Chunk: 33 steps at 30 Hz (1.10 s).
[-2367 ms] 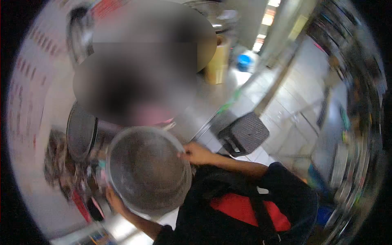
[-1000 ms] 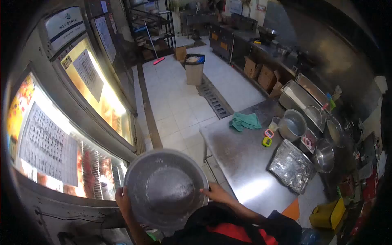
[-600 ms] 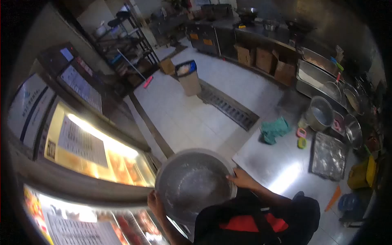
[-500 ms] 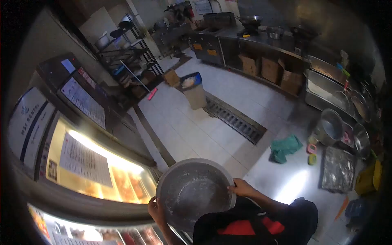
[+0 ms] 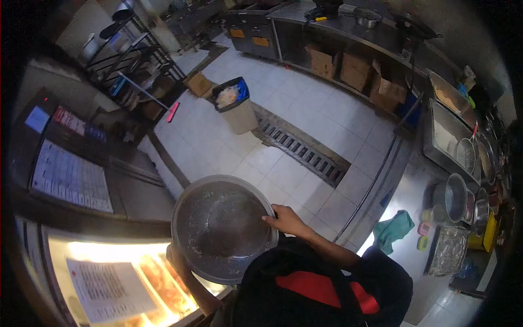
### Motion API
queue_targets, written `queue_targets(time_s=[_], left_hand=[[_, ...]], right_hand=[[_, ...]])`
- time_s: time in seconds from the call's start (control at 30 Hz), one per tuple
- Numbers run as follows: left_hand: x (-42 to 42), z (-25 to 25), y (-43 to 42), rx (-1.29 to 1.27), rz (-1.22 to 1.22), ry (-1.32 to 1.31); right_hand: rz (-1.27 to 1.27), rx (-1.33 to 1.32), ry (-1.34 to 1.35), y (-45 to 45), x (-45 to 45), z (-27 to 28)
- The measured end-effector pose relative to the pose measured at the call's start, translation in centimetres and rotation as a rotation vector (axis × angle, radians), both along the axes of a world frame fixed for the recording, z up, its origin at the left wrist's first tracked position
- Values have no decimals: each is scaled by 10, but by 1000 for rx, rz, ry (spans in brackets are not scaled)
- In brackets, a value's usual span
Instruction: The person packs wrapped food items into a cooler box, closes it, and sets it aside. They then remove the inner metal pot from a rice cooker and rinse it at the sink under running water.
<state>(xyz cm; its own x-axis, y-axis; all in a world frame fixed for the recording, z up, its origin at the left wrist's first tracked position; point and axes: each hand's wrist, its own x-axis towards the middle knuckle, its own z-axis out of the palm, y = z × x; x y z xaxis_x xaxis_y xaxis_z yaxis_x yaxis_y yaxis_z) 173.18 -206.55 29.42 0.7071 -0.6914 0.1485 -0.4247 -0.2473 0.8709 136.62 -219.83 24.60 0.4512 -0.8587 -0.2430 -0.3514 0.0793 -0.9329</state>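
Note:
A large round grey basin (image 5: 220,226) is held in front of my body, its open top facing the camera. Its inside shows whitish smears and nothing else that I can make out. My right hand (image 5: 286,219) grips the right rim, thumb over the edge. On the opposite side my left hand (image 5: 177,260) holds the left rim, its fingers mostly dark and partly hidden by the basin. The lit display fridge (image 5: 163,283) lies just beyond my left hand.
Ahead stand a bin (image 5: 238,117), a floor grate (image 5: 305,152) and a squeegee (image 5: 172,113). Cardboard boxes (image 5: 357,71) sit under the far counter. On the right, a steel table (image 5: 406,199) bears a green cloth (image 5: 393,230), a foil-covered tray (image 5: 448,250) and bowls.
The view has swung from a blurred area to the kitchen aisle, then further along it. Both hands keep hold of the basin, which has shifted slightly left and up in view since half a second ago.

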Motion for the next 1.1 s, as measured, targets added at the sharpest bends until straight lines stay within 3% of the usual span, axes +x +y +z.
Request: queue_targets(time_s=[0.07,0.13,0.3,0.33,0.4,0.47,0.57,0.7,0.83,0.87,0.93,1.03,1.07,1.1], left_hand=[[10,-14,-75,56,52,137],[12,-28,-148,-31,3,106],[37,-40,-342,20,-20,249],[14,-10,-380,-57,-113,474],[33,-35,-464,16,-210,328],[10,-51,-545,-22,-93,86],[-21,-55,-665,79,-362,288],[-87,-47,-806,195,-588,294],[-108,-88,-937,38,-547,310],[-111,-75,-967,42,-525,294],[-114,-51,-1008,5,-411,359],[-106,-8,-1027,-36,-240,367],[-82,-26,-1047,-27,-271,20],[-71,-49,-1054,-8,-203,92]], right_hand=[[-71,-27,45,-53,10,-16],[-121,-46,108,-107,19,-40],[-200,-4,179,-263,18,-1],[-232,-26,202,-288,14,1],[-316,-37,206,-331,1,-11],[-488,-15,94,-359,-15,-14],[-715,-123,63,-414,-40,-32],[-904,-116,-51,-513,-65,-40],[-873,-243,173,-653,-102,-67],[-798,-136,248,-696,-110,-44],[-730,-110,146,-773,-114,-14],[-542,-222,202,-877,-109,25],[-486,-258,171,-922,-100,14],[-431,-283,141,-955,-92,7]])
